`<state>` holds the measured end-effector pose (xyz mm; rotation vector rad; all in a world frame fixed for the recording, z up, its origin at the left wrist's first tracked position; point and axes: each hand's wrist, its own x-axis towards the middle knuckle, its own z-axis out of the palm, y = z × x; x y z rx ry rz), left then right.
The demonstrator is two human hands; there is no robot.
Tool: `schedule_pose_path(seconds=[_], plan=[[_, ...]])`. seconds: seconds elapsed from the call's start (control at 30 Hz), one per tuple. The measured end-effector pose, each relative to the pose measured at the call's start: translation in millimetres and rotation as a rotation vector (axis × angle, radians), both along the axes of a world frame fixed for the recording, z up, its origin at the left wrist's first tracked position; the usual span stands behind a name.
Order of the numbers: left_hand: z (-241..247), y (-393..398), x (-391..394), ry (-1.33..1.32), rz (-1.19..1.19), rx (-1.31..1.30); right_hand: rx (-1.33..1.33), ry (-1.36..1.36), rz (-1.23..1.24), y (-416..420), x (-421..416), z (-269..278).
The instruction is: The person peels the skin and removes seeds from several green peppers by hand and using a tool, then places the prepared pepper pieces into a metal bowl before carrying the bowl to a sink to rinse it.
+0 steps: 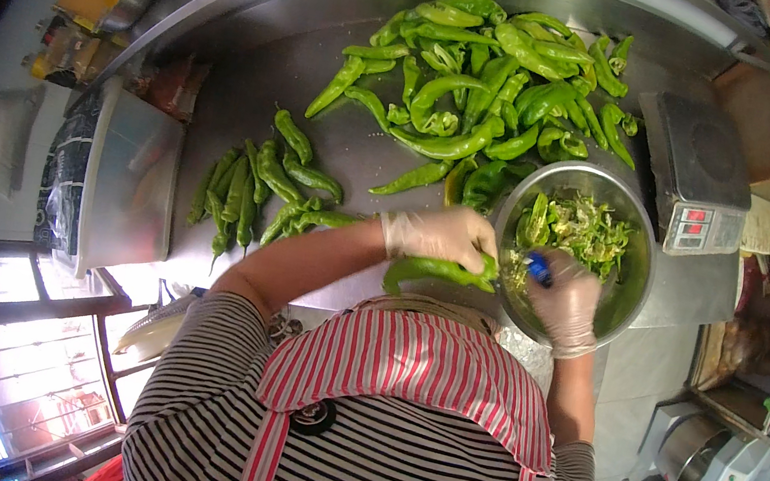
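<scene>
My left hand (447, 236), in a clear glove, grips a long green pepper (434, 270) near its right end, just outside the bowl's left side. Over the near left part of a steel bowl (632, 307), my gloved right hand (565, 301) closes around a small tool with a blue handle (539, 268). The tool's working end is too blurred to make out. Inside the bowl lie pepper cores (592, 230) with pale seeds and green scraps. Beyond both hands spreads a large pile of green peppers (483, 83), several with a cut-open end.
Smaller whole green peppers (243, 189) lie at the left of the steel counter (259, 83). A translucent plastic bin (136, 181) stands at the left end. Right of the bowl sits a digital scale (698, 168) with a lit red display. A raised steel backsplash (300, 7) borders the far side.
</scene>
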<state>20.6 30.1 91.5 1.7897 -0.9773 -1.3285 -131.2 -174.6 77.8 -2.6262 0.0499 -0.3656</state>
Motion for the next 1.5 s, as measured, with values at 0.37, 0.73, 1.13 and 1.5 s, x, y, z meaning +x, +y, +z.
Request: schedule_pose_path(seconds=[0.37,0.73,1.13,1.5], plan=[[-42,59,64,-0.889,0.581,-0.069,1.194,0.063,-0.552,-31,-11,-32],[-117,114,13,-0.646,0.264,-0.097,1.386,0.356,-0.326,42,4,-20],[-4,55,4,0.783,0.529,-0.522,0.974,0.297,-0.104,64,19,-23],[12,7,-36,0.299,0.837,-0.725,0.940,0.133,-0.137,69,6,-3]])
